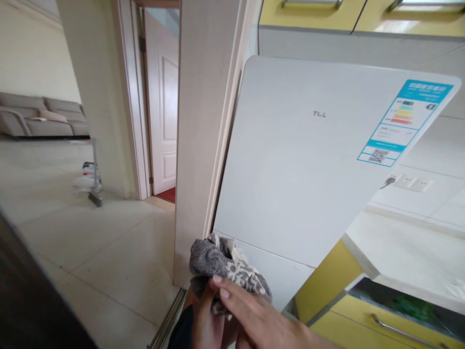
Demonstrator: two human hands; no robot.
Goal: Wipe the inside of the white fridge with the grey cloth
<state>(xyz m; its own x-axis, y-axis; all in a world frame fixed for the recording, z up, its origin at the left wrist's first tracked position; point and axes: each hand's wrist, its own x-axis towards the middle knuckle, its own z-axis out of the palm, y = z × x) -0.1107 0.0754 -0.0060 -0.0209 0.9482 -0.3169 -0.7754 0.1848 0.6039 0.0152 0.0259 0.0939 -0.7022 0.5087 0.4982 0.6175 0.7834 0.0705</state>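
While "TCL" reads clearly on the white refrigerator [276, 169], its blue label [407, 126] (colour bars and a QR code, fine print illegible) follows the right edge. Before the lower door, the left hand [206, 317] clasps a bunched grey cloth [212, 259]; the right hand [263, 315] lays straight, close-set fingers against it, its palm hidden, so I cannot tell whether it grips. The refrigerator's doors are closed.

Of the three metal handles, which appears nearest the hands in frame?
The lower drawer handle, bottom right, roughly level with the right hand; the other two sit on the upper cabinets along the top edge.
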